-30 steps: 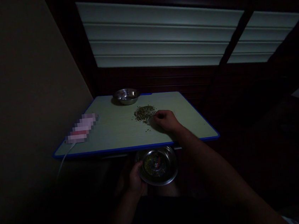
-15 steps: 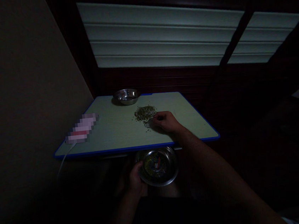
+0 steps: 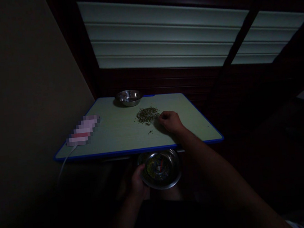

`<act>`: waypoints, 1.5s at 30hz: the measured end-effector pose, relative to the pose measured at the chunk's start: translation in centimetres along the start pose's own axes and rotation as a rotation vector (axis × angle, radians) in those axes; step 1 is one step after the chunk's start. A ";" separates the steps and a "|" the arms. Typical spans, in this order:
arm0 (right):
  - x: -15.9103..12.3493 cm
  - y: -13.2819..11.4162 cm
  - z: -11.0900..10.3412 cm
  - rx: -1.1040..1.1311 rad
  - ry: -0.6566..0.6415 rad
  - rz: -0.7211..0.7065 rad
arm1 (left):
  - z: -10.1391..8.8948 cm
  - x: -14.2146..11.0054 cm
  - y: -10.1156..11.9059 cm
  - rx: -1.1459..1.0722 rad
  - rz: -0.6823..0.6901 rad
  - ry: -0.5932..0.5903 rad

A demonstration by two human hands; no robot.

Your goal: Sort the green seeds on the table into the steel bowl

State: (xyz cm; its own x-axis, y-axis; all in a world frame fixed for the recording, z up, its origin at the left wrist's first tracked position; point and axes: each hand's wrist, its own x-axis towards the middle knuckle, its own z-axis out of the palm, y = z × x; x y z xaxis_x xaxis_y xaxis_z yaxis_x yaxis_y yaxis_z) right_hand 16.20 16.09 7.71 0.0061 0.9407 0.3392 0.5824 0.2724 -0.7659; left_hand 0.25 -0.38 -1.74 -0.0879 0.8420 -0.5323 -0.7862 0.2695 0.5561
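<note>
On the bench point(image 3: 116, 136), a bare lane is running between the blurred pink object point(image 3: 83, 130) and the grain pile point(image 3: 147, 115), leaving a hand room to pass. At the back, the metal bowl point(image 3: 131, 103) is standing in the way. The right hand point(image 3: 170, 121), with a small pale piece point(image 3: 155, 121) at its fingertips, is blocking the pile's right side, its forearm point(image 3: 214, 162) crossing the front edge. Free surface is stretching from there toward the right edge. Below the front edge, the left hand point(image 3: 139, 180) and the basin point(image 3: 176, 167) are filling the middle; a white cable point(image 3: 63, 168) is hanging farther left, near the wall point(image 3: 28, 76).
</note>
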 end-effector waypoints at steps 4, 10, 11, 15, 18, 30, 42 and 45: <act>0.1 0.1 0.1 0.014 -0.014 -0.051 | 0.2 -0.1 0.1 -0.013 0.016 0.039; -0.2 -0.3 0.1 0.075 -0.050 -0.072 | 0.5 -0.4 0.3 -0.012 -0.005 0.025; -0.2 -0.4 0.1 0.089 -0.051 -0.069 | 0.5 -0.4 0.3 -0.012 -0.003 0.021; -0.3 -0.4 0.1 0.108 -0.044 -0.073 | 0.6 -0.4 0.3 -0.016 -0.016 0.048; -0.3 -0.4 0.1 0.131 -0.064 -0.084 | 0.7 -0.5 0.3 -0.008 -0.017 0.059; -0.5 -0.7 0.0 0.125 -0.097 -0.059 | 0.7 -0.5 0.3 0.008 -0.002 0.047; -0.2 0.1 0.3 0.095 -0.089 -0.100 | 0.3 -0.1 0.2 -0.007 -0.003 0.031; -0.3 -0.2 0.2 0.135 -0.113 -0.095 | 0.2 0.0 0.1 -0.004 0.005 0.027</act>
State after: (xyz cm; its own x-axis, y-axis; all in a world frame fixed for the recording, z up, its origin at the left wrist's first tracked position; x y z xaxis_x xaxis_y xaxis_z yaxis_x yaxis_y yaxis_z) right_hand 15.92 15.84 7.62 -0.1395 0.9240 0.3560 0.4619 0.3787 -0.8020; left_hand 0.25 -0.22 -1.57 -0.1085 0.8304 -0.5465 -0.7883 0.2631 0.5562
